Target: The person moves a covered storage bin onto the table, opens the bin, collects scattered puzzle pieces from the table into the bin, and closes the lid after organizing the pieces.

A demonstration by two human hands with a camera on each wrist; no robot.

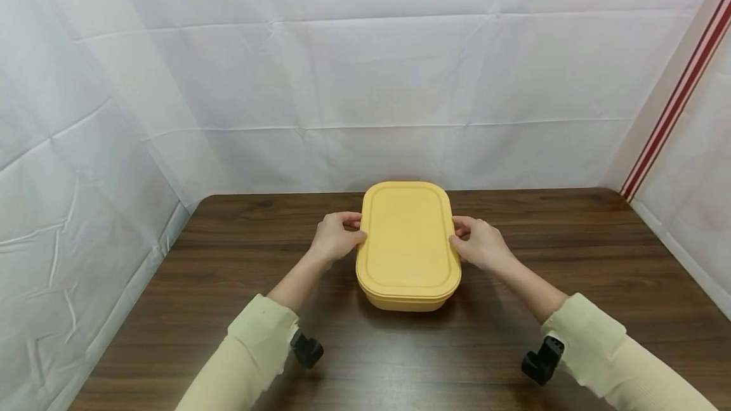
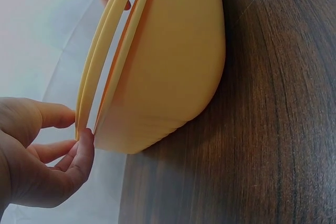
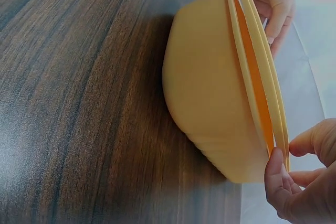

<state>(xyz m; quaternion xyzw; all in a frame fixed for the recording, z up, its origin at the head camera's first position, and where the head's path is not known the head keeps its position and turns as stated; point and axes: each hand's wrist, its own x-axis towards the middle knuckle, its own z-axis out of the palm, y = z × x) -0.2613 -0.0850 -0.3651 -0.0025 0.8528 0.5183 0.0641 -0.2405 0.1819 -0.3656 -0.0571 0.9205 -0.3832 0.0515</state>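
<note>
A yellow rectangular food container (image 2: 168,51) with rounded corners stands on the table, its matching lid (image 1: 408,236) over it. In both wrist views a narrow gap shows between the lid and the container's rim. My left hand (image 1: 337,236) pinches the lid's left edge, thumb on top and fingers beneath. On the opposite edge my right hand (image 1: 481,244) pinches the lid the same way. The inside of the container is hidden under the lid, apart from an orange-looking strip of inner wall.
The dark wood-grain table (image 1: 240,259) extends on both sides of the container. A white cloth (image 1: 388,75) hangs behind it and at the left, and a red-striped strip (image 1: 679,94) runs down the right corner. Small black cameras (image 1: 306,349) sit at both wrists.
</note>
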